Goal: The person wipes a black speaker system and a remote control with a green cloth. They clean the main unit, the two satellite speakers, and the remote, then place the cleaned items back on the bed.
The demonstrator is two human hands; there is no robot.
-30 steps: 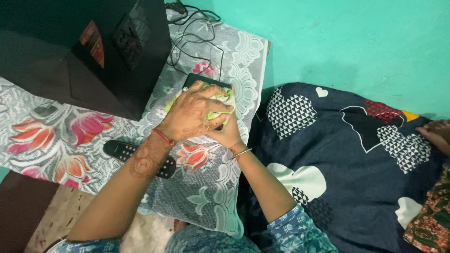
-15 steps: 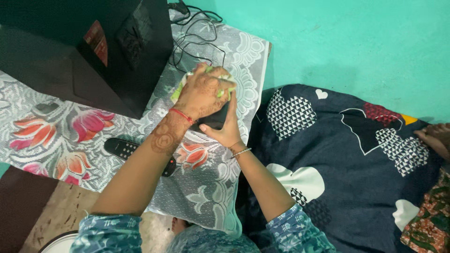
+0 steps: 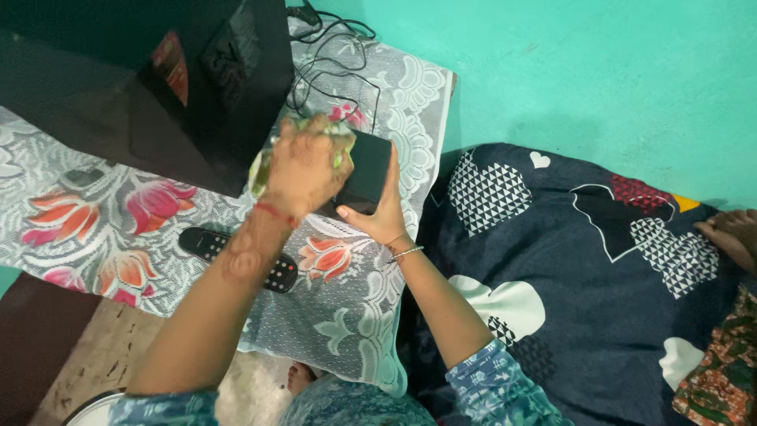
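A person's left hand, patterned with henna, is closed around a crumpled green and white cloth and presses it against the left side of a small black box. The right hand grips the box from below and behind, thumb along its near edge, fingers hidden behind it. The box is tilted up off a grey lace cover printed with pink and orange flowers, which is spread over the surface. A black remote control lies flat on the cover, partly under the left forearm. Black cables trail across the cover behind the box, beside a large black device at the upper left. To the right lies a dark blue bedspread with heart shapes, against a turquoise wall. Another person's hand rests at the bedspread's far right edge.
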